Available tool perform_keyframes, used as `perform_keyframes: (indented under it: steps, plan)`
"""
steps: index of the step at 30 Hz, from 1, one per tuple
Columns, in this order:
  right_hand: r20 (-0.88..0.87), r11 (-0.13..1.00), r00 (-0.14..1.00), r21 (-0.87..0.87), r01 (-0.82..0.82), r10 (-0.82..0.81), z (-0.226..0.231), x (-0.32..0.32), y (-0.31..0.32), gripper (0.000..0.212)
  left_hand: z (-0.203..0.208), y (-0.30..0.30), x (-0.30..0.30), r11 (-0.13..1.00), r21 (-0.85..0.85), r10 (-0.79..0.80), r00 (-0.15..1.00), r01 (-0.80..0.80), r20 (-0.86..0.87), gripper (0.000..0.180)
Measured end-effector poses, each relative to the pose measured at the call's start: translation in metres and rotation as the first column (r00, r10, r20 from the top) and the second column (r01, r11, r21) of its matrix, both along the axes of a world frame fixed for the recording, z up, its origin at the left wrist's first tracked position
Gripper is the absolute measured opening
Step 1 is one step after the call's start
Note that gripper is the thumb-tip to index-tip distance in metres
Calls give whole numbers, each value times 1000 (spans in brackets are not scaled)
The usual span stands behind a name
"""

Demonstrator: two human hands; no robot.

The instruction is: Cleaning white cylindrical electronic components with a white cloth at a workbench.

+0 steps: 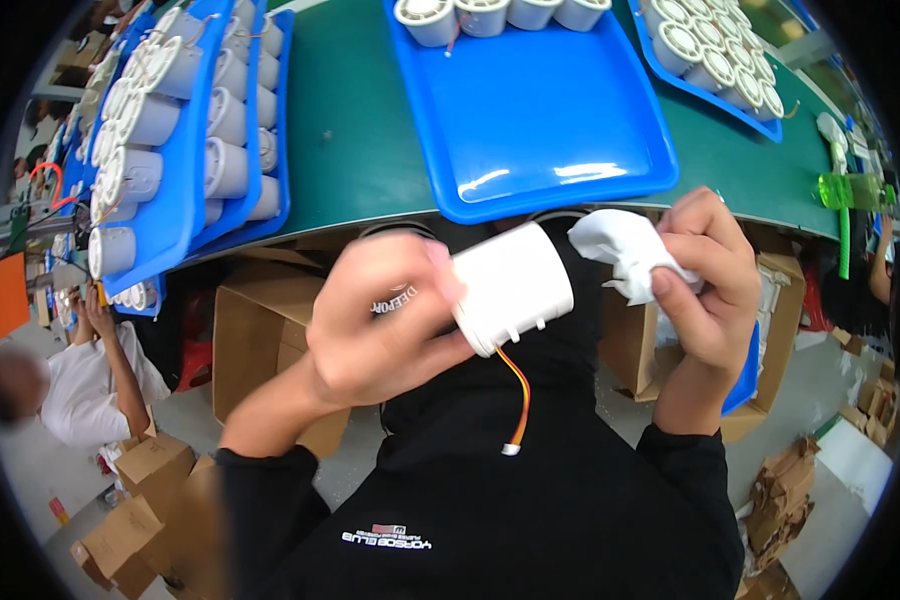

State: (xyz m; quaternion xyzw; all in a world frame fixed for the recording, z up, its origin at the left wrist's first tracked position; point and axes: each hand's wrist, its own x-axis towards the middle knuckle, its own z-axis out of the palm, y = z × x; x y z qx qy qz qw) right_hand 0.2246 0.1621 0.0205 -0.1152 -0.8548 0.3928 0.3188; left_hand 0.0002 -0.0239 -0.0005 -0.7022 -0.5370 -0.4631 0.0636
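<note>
My left hand (pixel 385 315) is wrapped round one end of a white plastic cylinder (pixel 518 283), held tilted in front of my body. From its lower edge hangs a short red and yellow cable (pixel 523 390) with a small white connector (pixel 511 449). Off to the right, my right hand (pixel 710 270) pinches a crumpled white cloth or tissue (pixel 625 250) between thumb and fingers. The cloth is close to the cylinder but apart from it. Motion blurs my left hand slightly.
A blue tray (pixel 550 130) on the green table (pixel 345 120) has white cylinders along its far edge. Stacked blue trays (pixel 195 170) of cylinders stand at left, another tray (pixel 725 90) at far right. Cardboard boxes (pixel 260 320) sit below. A person (pixel 95 385) works at left.
</note>
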Motion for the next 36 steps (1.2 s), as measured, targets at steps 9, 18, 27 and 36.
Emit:
perform_keyframes:
  steps: [9,18,27,36]
  plan:
    - [-47,990,995,-119,78,-85,-15,6,-1,15,-8,29,16,985,158,-114,-417,72,902,64]
    - [-41,974,993,-203,104,-115,-34,11,0,15,-5,53,8,745,666,-296,-905,-20,305,69]
    - [-54,955,990,-275,110,-130,-44,18,5,17,-8,63,10,765,644,-281,-906,-13,316,72]
    - [-54,948,993,-308,83,-105,-49,16,7,17,-9,66,10,811,585,-257,-899,-2,353,69]
